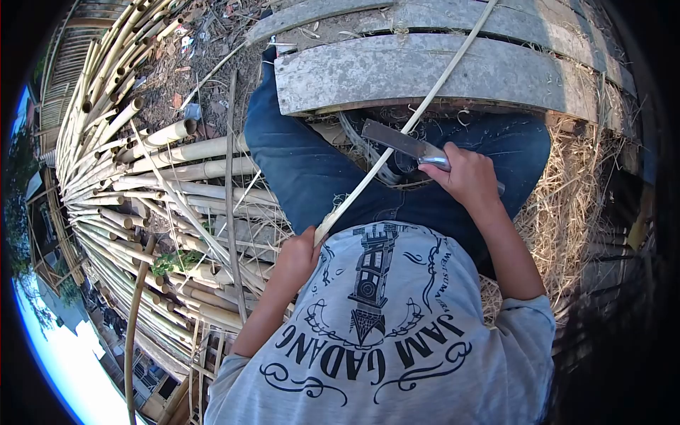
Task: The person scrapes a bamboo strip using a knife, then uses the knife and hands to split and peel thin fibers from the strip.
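Observation:
A long pale bamboo strip (439, 83) runs slantwise from my lap up across the grey planks. Its near end is gripped in my left hand (299, 253), closed beside my waist. My right hand (466, 174) is wrapped round the handle of a knife (398, 139) with a broad, flat blade. That blade lies across the bamboo strip at about mid-length, over my lap; whether it cuts into the strip I cannot tell. Part of the knife's handle is hidden by my fingers.
Weathered wooden planks (425, 67) form a low platform before my knees. Many bamboo poles (205, 150) are stacked at the left, with a thin upright stick (232, 212) across them. Dry shavings (567, 191) heap up at the right.

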The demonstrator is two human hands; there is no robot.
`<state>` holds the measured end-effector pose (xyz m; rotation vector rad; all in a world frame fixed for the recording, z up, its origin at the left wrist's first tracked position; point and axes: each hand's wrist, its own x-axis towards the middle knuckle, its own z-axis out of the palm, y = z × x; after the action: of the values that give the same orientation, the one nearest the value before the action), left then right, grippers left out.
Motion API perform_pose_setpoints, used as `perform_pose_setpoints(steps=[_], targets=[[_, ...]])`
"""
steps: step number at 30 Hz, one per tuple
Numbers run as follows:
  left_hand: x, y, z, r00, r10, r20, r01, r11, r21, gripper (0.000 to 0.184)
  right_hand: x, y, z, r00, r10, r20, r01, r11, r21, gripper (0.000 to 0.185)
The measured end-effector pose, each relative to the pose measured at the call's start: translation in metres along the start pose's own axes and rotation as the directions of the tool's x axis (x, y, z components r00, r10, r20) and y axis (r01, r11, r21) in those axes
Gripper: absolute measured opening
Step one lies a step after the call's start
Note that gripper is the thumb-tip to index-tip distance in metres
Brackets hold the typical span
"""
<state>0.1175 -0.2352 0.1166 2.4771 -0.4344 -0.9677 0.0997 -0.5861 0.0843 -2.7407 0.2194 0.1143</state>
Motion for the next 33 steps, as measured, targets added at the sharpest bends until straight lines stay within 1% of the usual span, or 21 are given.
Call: perform_pose_setpoints(steps=[2, 3, 5, 7, 10, 12, 13, 15, 16, 17, 19, 20, 22, 23, 24, 26, 27, 28, 30, 32, 33], targets=[[-0.005, -0.001, 0.002, 0.999, 0.045, -0.016, -0.045, 0.999, -0.018, 0.014, -0.001, 0.002, 0.001, 1.0, -0.012, -0.009, 0.012, 1.0, 0.001, 0.06], [-0.006, -0.003, 0.002, 0.999, 0.033, -0.019, -0.034, 0.999, -0.019, 0.014, -0.001, 0.002, 0.003, 1.0, -0.015, -0.023, 0.016, 1.0, 0.008, 0.059], [-0.007, -0.007, 0.003, 0.999, 0.05, 0.006, -0.05, 0.999, 0.001, 0.023, -0.001, 0.001, 0.006, 0.999, -0.023, -0.026, 0.023, 1.0, 0.012, 0.059], [-0.009, -0.014, 0.006, 0.998, 0.063, 0.003, -0.063, 0.998, -0.008, 0.022, 0.0, 0.006, 0.004, 0.999, -0.02, -0.034, 0.02, 1.0, 0.001, 0.059], [-0.014, -0.018, 0.006, 0.998, 0.057, 0.016, -0.057, 0.998, -0.016, 0.021, 0.007, 0.02, -0.01, 0.984, 0.172, -0.038, -0.175, 0.981, -0.087, 0.057], [-0.022, -0.016, 0.004, 0.999, 0.001, 0.036, 0.003, 0.994, -0.105, 0.022, 0.01, 0.034, -0.02, 0.98, 0.197, -0.04, -0.201, 0.97, -0.14, 0.057], [-0.024, -0.018, 0.005, 0.999, 0.003, 0.037, 0.001, 0.994, -0.11, 0.022, 0.011, 0.038, -0.024, 0.98, 0.193, -0.045, -0.198, 0.967, -0.162, 0.057], [-0.03, -0.03, 0.01, 0.998, -0.041, 0.043, 0.046, 0.992, -0.115, 0.021, 0.016, 0.048, -0.036, 0.942, 0.327, -0.076, -0.336, 0.926, -0.171, 0.059], [-0.036, -0.045, 0.013, 1.0, 0.0, 0.018, 0.001, 0.998, -0.066, 0.02, 0.02, 0.061, -0.041, 0.899, 0.419, -0.124, -0.436, 0.883, -0.173, 0.06], [-0.044, -0.054, 0.012, 1.0, 0.004, 0.016, -0.003, 0.997, -0.071, 0.02, 0.022, 0.078, -0.048, 0.857, 0.497, -0.138, -0.514, 0.844, -0.153, 0.059], [-0.057, -0.066, 0.01, 0.998, -0.06, 0.006, 0.06, 0.998, -0.009, 0.02, 0.015, 0.094, -0.06, 0.848, 0.497, -0.185, -0.515, 0.854, -0.067, 0.057], [-0.06, -0.071, 0.01, 0.998, -0.052, 0.021, 0.052, 0.999, 0.005, 0.022, 0.013, 0.089, -0.061, 0.85, 0.497, -0.174, -0.513, 0.856, -0.067, 0.057], [-0.056, -0.067, 0.009, 0.996, -0.073, 0.045, 0.073, 0.997, 0.005, 0.022, 0.009, 0.064, -0.057, 0.888, 0.453, -0.081, -0.449, 0.891, 0.063, 0.053], [-0.047, -0.062, 0.009, 0.996, -0.071, 0.053, 0.071, 0.997, 0.003, 0.021, 0.006, 0.046, -0.05, 0.924, 0.375, -0.069, -0.369, 0.925, 0.085, 0.05], [-0.038, -0.053, 0.011, 0.999, -0.044, 0.017, 0.043, 0.998, 0.047, 0.021, 0.004, 0.024, -0.045, 0.953, 0.302, -0.013, -0.301, 0.951, 0.065, 0.049], [-0.024, -0.042, 0.012, 0.999, -0.029, 0.014, 0.029, 0.999, 0.032, 0.021, -0.002, -0.005, -0.023, 0.991, 0.125, 0.049, -0.13, 0.982, 0.139, 0.052], [-0.019, -0.037, 0.011, 1.0, -0.019, 0.016, 0.018, 1.0, 0.015, 0.021, -0.002, -0.014, -0.012, 0.988, 0.095, 0.119, -0.11, 0.986, 0.124, 0.055], [-0.016, -0.031, 0.009, 0.999, -0.025, 0.02, 0.025, 1.0, -0.003, 0.022, -0.001, -0.017, -0.003, 0.989, 0.08, 0.123, -0.094, 0.989, 0.113, 0.056], [-0.015, -0.038, 0.01, 1.0, -0.014, 0.015, 0.014, 0.999, 0.034, 0.023, 0.004, -0.013, 0.004, 0.989, 0.073, 0.13, -0.087, 0.991, 0.106, 0.057], [-0.017, -0.041, 0.011, 1.0, -0.011, 0.009, 0.01, 0.998, 0.065, 0.023, 0.012, 0.002, 0.006, 0.984, 0.171, 0.046, -0.174, 0.983, 0.062, 0.058], [-0.02, -0.041, 0.012, 1.0, -0.022, 0.016, 0.022, 1.0, 0.018, 0.023, 0.02, 0.006, -0.005, 0.969, 0.246, 0.031, -0.247, 0.969, 0.029, 0.06]])
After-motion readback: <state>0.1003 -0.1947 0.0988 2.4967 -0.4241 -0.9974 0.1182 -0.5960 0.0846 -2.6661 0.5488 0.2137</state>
